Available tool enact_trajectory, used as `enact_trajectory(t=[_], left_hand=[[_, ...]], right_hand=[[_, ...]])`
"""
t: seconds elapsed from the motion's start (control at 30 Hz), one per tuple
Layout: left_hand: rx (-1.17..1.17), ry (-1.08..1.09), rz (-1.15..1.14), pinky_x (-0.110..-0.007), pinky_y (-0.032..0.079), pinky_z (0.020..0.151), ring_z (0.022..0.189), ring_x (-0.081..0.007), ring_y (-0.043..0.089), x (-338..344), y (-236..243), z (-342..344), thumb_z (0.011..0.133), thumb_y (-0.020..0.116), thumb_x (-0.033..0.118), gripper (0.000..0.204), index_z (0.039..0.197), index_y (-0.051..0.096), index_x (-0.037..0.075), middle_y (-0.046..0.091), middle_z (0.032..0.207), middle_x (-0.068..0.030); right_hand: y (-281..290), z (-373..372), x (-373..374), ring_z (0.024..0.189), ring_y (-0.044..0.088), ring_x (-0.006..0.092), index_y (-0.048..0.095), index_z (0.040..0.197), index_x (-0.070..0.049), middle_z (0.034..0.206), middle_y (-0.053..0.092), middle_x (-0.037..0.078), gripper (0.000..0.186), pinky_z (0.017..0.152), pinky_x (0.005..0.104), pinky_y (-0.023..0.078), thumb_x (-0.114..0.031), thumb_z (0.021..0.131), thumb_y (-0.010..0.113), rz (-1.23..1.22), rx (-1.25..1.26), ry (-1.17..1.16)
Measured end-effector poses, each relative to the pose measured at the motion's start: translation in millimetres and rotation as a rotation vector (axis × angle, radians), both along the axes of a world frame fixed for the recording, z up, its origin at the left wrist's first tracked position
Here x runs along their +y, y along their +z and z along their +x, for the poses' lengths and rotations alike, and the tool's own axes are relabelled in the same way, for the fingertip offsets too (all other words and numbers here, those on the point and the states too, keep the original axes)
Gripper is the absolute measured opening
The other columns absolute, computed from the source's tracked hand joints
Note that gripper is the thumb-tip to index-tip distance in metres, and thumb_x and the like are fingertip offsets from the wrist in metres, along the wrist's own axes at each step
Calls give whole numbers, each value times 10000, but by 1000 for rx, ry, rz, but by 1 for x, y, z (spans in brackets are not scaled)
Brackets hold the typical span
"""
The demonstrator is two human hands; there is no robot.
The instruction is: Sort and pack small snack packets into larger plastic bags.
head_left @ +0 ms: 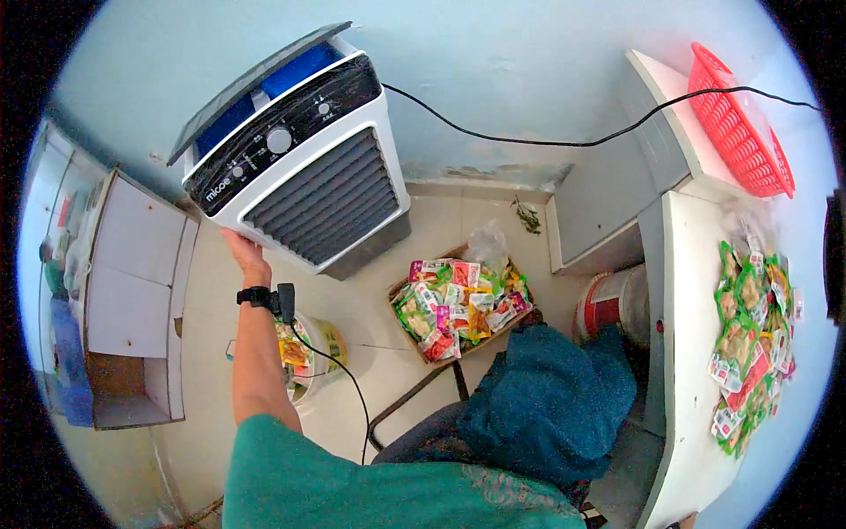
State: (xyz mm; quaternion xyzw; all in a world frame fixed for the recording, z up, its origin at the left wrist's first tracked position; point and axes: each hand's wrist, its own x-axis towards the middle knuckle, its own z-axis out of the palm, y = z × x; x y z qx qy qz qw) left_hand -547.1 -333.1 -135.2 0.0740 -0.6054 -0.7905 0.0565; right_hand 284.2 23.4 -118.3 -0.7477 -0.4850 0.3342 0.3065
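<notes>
A white and black air cooler (304,167) stands against the far wall at the left. Dark slats cover its front, knobs line its black panel, and a grey lid is raised over a blue inside. My left hand (247,257) reaches out to the cooler's lower left edge and grips it there, its fingers partly hidden by the housing. Around that wrist is a black band (256,297) with a small black device, from which a thin cable runs down. My right hand is out of sight.
A cardboard box (460,357) of colourful food packets sits on the floor; a bucket (333,344) holds more. More packets (749,344) and a red basket (740,123) rest on the white table (692,370). A black cord (564,143) crosses from the cooler. A cabinet (132,256) stands left.
</notes>
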Motion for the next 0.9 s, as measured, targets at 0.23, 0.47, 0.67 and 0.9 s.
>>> enact_trajectory(t=[0.23,0.47,0.67,0.9], left_hand=[[-25,57,18,-336,384,948,1090,-156,498,-2,-11,-8,947,315,652,641,1301,482,144,548,1211,-6],[-50,19,-12,-366,400,940,1066,-185,511,6,-5,10,931,327,675,679,1305,469,127,545,1208,-20],[-16,29,16,-373,388,963,1083,-193,506,11,-5,12,933,328,673,682,1320,458,126,537,1210,-30],[-70,49,4,-381,378,972,1089,-191,503,3,-5,6,953,315,641,642,1316,457,131,536,1213,-38]], right_hand=[[-2,6,-3,905,513,246,523,1106,74,1039,527,146,414,787,366,433,-305,990,405,0,-2,-3],[0,11,-8,896,510,246,525,1097,74,1027,525,143,407,777,366,433,-301,989,406,4,-10,-11],[2,14,-7,887,507,245,527,1090,73,1017,524,142,402,768,367,433,-297,989,407,12,-22,-11],[3,18,-9,877,504,245,528,1081,72,1005,522,139,395,758,368,433,-292,988,407,15,-25,-14]])
